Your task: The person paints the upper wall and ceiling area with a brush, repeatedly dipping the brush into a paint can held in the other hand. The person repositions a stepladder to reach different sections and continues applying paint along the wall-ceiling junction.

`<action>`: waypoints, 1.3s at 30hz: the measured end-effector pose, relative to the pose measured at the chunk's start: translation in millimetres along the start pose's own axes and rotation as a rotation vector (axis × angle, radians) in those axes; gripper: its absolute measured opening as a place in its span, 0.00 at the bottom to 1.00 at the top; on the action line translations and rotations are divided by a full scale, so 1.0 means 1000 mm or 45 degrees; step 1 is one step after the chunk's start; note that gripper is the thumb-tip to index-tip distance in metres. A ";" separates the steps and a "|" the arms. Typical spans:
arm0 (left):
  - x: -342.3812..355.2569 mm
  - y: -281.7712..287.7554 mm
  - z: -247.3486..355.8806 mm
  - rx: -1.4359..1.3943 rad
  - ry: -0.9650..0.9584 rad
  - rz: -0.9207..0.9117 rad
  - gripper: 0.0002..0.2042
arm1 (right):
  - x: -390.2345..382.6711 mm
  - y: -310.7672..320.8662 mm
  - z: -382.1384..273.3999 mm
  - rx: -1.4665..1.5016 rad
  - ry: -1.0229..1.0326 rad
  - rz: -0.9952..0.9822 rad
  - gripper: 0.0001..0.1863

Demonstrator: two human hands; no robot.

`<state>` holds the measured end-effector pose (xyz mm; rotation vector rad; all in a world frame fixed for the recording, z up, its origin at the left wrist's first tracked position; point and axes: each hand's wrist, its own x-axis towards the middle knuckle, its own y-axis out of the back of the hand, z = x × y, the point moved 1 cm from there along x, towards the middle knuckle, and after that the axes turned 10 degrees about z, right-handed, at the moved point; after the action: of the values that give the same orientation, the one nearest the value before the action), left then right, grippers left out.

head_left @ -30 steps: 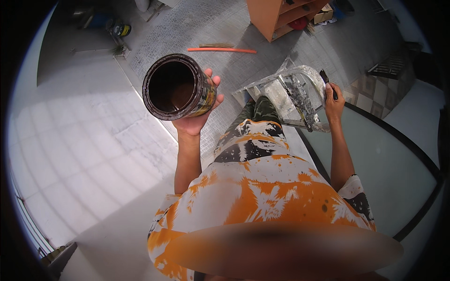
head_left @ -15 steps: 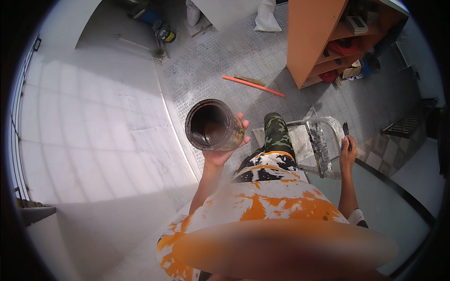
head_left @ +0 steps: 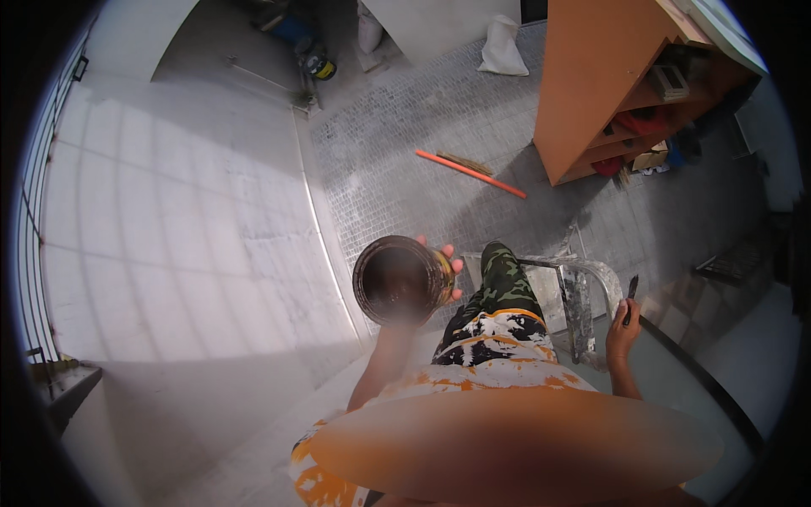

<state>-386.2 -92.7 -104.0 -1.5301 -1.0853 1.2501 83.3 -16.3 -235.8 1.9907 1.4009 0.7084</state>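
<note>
Nearest, past a blurred oval at the lower edge, is the person's orange, white and black patterned shirt (head_left: pixel 498 376), with green camouflage trousers (head_left: pixel 510 283) beyond it. In front of the body, the left hand (head_left: pixel 454 267) is curled around a metal paint can (head_left: pixel 432 287), its fingertips showing along the can's right side. The can's mouth is turned toward the camera; the rim is crusted dark brown and the inside is dark, so how much paint it holds is hard to tell. A strip of label with yellow on it shows beside the fingers, its print too small and smeared to read. Out to the right, the right hand (head_left: pixel 623 331) is closed narrowly on a slim dark paintbrush (head_left: pixel 634 289), bristles pointing away from the body. Just beside that hand stands a metal stepladder (head_left: pixel 579 317) with a curved top rail, spattered with pale and dark paint. Farther off, on the grey patterned floor (head_left: pixel 389 169), 1 orange pipe (head_left: pixel 470 174) lies next to a bundle of thin brown sticks (head_left: pixel 465 161). Beyond are an orange-brown shelf unit (head_left: pixel 591 93) holding red items, a white sack (head_left: pixel 503 46), and a dark bucket (head_left: pixel 320 68) with a yellow band, any lettering illegible.
</note>
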 end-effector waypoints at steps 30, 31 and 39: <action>-0.070 -0.049 -0.027 0.257 -0.643 -0.093 0.31 | 0.013 -0.010 -0.004 0.012 0.574 0.224 0.18; -0.084 -0.050 -0.027 0.304 -0.627 -0.093 0.30 | 0.019 -0.021 -0.023 0.040 0.581 0.273 0.18; -0.190 -0.034 -0.035 0.267 -0.971 -0.242 0.33 | -0.025 -0.020 -0.306 1.342 0.669 -0.419 0.11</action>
<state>-377.6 -270.1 -21.2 -0.7625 -1.4668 1.7995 -155.3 16.2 -44.5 2.2488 2.7569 0.3519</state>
